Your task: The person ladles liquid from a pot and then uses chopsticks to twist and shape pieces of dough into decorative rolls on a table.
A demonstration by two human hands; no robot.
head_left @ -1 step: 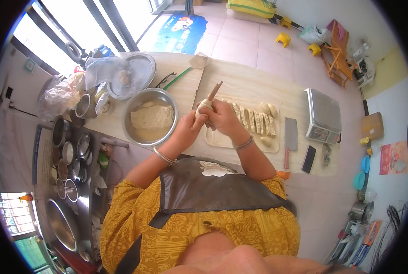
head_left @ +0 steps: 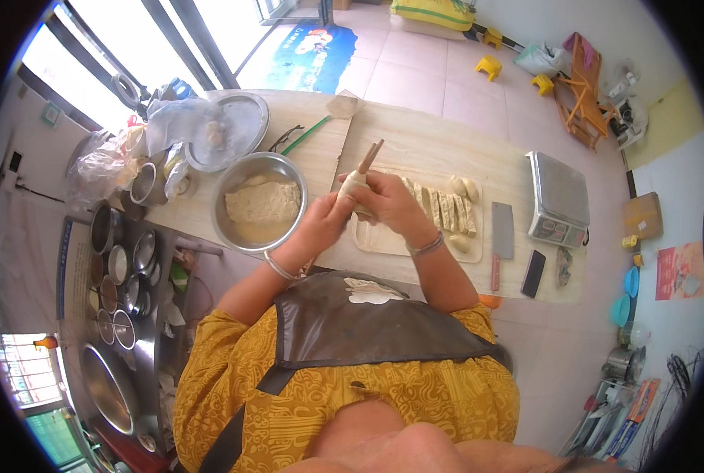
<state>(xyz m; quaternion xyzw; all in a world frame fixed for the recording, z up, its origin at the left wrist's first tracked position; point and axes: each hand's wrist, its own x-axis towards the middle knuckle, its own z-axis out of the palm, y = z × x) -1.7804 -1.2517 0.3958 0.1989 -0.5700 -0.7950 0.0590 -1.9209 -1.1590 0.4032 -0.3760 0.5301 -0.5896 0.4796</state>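
The left hand (head_left: pixel 324 219) is curled almost closed around a roll of dough (head_left: pixel 352 186). The right hand (head_left: pixel 391 203) is bent in and has hold of the dough too, but its fingertips are hard to see. The dough is wrapped around brown sticks (head_left: pixel 374 154), up over the table (head_left: pixel 419 134), between the bowl and the tray. The sticks' top ends poke out; their bottom ends are hidden.

The right hand and arm block part of the tray (head_left: pixel 374 241) and some of the dough strips (head_left: pixel 446 213) on it. Small lumps (head_left: pixel 464 188) sit beside the strips. On the left, the metal bowl (head_left: pixel 217 206) holds a big flat piece of dough (head_left: pixel 263 203). A knife (head_left: pixel 502 230), a phone (head_left: pixel 533 274) and a scale (head_left: pixel 560 193) lie past the tray. A see-through bag (head_left: pixel 180 122) partly covers a round lid (head_left: pixel 245 143).
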